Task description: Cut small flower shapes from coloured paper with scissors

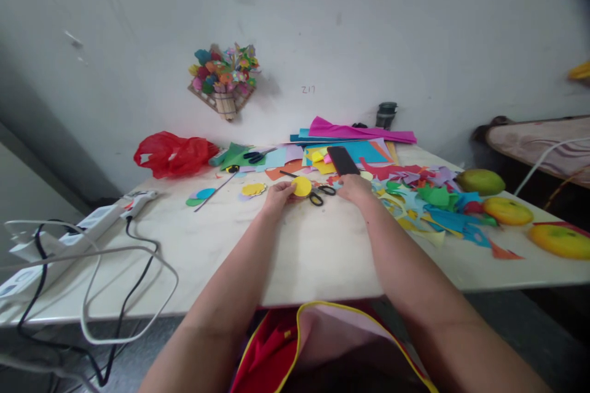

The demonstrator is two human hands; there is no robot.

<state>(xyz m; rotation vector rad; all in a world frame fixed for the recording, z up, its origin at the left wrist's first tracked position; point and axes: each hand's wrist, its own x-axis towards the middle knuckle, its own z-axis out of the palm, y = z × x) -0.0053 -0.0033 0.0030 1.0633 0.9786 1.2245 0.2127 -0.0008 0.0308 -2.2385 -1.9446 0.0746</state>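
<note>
Your left hand [279, 198] pinches the yellow paper circle [302, 186] beside the scissors [321, 188], apparently a positioning step, while your right hand [354, 188] curls near the smartphone [343, 161], any grip unclear, so the next move seemingly calls for a steady pinch.

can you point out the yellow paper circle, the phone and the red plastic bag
yellow paper circle [303, 186]: head view, middle of its flat face
phone [342, 160]: head view, middle of its dark face
red plastic bag [174, 155]: head view, middle of its crumpled body
</note>
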